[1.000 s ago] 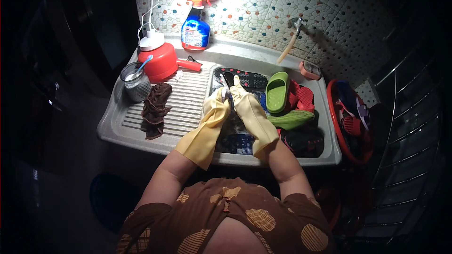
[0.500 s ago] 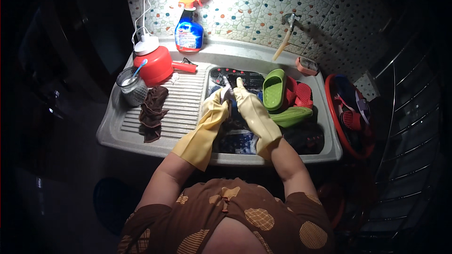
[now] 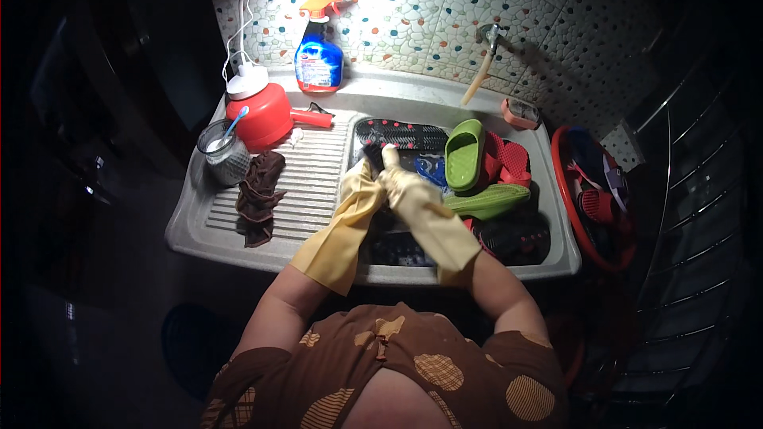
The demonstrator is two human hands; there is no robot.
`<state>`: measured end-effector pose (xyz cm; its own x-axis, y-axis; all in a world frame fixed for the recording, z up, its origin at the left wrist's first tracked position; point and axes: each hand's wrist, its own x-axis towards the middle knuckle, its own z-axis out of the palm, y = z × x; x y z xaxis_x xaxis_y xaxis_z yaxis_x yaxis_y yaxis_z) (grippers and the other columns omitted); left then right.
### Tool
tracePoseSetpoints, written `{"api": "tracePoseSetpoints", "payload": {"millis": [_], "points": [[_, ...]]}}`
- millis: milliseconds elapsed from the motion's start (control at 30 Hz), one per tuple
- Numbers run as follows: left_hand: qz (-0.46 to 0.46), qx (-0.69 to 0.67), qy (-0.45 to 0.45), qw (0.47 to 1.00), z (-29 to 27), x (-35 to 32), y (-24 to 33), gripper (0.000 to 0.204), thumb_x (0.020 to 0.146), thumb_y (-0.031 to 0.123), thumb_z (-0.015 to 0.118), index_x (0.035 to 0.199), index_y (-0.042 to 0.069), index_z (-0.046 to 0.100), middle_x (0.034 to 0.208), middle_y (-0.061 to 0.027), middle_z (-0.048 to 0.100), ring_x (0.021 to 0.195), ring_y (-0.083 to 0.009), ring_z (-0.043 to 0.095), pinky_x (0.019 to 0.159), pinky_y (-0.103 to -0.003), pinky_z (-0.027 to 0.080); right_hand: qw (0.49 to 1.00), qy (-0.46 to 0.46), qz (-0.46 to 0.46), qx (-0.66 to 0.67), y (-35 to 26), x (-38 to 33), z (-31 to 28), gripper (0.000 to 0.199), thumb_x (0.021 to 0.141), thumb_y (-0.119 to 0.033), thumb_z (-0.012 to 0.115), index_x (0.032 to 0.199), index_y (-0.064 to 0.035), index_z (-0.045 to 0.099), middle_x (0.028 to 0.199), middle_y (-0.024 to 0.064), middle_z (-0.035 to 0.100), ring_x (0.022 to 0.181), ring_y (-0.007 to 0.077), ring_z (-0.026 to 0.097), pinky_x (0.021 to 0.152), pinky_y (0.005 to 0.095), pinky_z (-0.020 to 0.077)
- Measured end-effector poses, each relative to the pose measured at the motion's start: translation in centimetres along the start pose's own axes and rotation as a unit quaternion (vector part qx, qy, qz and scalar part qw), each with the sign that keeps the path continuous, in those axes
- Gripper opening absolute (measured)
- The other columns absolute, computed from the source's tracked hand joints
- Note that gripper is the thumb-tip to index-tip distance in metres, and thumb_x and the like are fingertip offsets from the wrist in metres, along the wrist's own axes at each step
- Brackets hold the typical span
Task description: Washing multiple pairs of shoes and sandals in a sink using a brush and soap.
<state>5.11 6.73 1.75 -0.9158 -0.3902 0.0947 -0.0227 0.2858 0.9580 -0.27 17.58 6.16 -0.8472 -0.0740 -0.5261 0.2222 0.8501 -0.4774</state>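
Note:
Both my hands wear long cream-yellow rubber gloves and meet over the basin of the sink [image 3: 568,238]. My left hand [image 3: 362,181] is closed around the near side of a dark item [image 3: 371,156], whose kind I cannot make out. Pressed close beside it, my right hand [image 3: 401,183] is curled and a little blurred, one finger pointing away from me. Just beyond them lies a black shoe sole with red dots [image 3: 401,134]. Right of my hands, a green slipper [image 3: 465,156] leans upright against a red textured slipper [image 3: 513,163]. Another green slipper [image 3: 493,202] lies nearer.
On the ribbed drainboard [image 3: 318,191] stand a red jug-like container [image 3: 262,115] and a glass jar [image 3: 222,155], with a brown cloth [image 3: 260,195] nearby. A blue spray bottle [image 3: 319,59] is behind. A tap [image 3: 493,36] projects from the wall; a red basin [image 3: 564,199] sits right.
My right hand has drawn back and left, closer to my left hand. A blue patterned piece beside the green slipper is now uncovered. The front of the basin looks darker.

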Motion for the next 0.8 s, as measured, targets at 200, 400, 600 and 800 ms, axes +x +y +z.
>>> {"api": "tracePoseSetpoints", "payload": {"millis": [200, 400, 600, 800], "points": [[0.050, 0.089, -0.020, 0.995, 0.1, 0.4, -0.9, 0.027, 0.089, 0.015, 0.066, 0.114, 0.010, 0.069, 0.083, -0.0110, 0.072, 0.070, -0.0173, 0.066, 0.064, -0.033, 0.053, 0.968, 0.032, -0.244, -0.045, 3.0, -0.4, 0.3, 0.064, 0.106, -0.045, 0.036, 0.154, -0.0043, 0.025, 0.089, 0.0199, 0.069, 0.070, 0.0290, 0.066, 0.067, 0.0416, 0.0512], [0.015, -0.077, -0.092, 0.993, 0.2, 0.3, -0.6, 0.012, 0.091, 0.008, 0.058, 0.097, 0.008, 0.068, 0.068, -0.0064, 0.065, 0.054, -0.0131, 0.060, 0.048, -0.030, 0.046, 0.965, 0.132, -0.188, -0.128, 3.1, -0.6, 0.5, 0.060, 0.107, -0.041, 0.037, 0.157, -0.0117, 0.022, 0.096, 0.0261, 0.068, 0.085, 0.0289, 0.070, 0.074, 0.0418, 0.0538], [0.059, -0.028, -0.054, 0.996, 0.9, 0.6, -0.9, 0.023, 0.092, 0.013, 0.065, 0.114, 0.007, 0.069, 0.086, -0.0075, 0.072, 0.073, -0.0151, 0.066, 0.067, -0.031, 0.053, 0.951, 0.165, -0.255, -0.055, 4.9, 1.3, -1.1, 0.060, 0.108, -0.044, 0.038, 0.155, -0.0093, 0.030, 0.093, 0.0135, 0.068, 0.075, 0.0223, 0.058, 0.075, 0.0317, 0.0474], [0.081, -0.179, -0.007, 0.980, 1.6, 1.8, -2.0, 0.038, 0.088, 0.012, 0.069, 0.126, 0.007, 0.065, 0.104, -0.0173, 0.072, 0.088, -0.0213, 0.071, 0.078, -0.030, 0.056, 0.974, 0.102, -0.197, 0.042, 3.3, -2.1, -2.9, 0.052, 0.106, -0.051, 0.029, 0.151, -0.0275, 0.038, 0.120, 0.0299, 0.063, 0.112, 0.0400, 0.061, 0.093, 0.0421, 0.0461]]}}
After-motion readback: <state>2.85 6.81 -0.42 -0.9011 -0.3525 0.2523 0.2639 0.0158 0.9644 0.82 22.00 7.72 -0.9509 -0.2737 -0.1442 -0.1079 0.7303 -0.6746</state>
